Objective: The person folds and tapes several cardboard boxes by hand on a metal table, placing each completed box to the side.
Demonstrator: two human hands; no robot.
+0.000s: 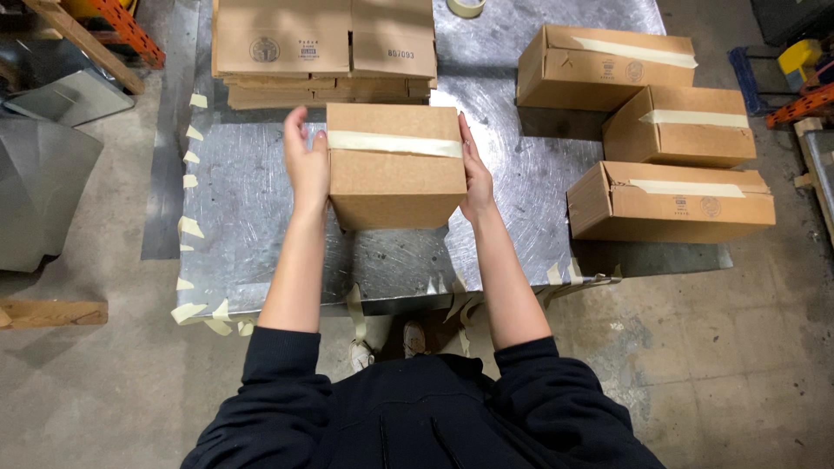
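Note:
I hold a brown cardboard box (395, 174) between both palms above the metal table (252, 217). A strip of pale tape runs across its closed top. My left hand (306, 161) presses flat against the box's left side, fingers pointing away from me. My right hand (474, 169) presses against its right side in the same way. The box sits slightly tilted, its near bottom edge just over the table surface.
Three taped brown boxes (673, 204) stand at the table's right. A stack of flat cardboard blanks (326, 52) lies at the back, a tape roll (466, 7) beyond it. Short tape strips (189, 227) hang along the table's left and front edges. Metal sheets lie on the floor at left.

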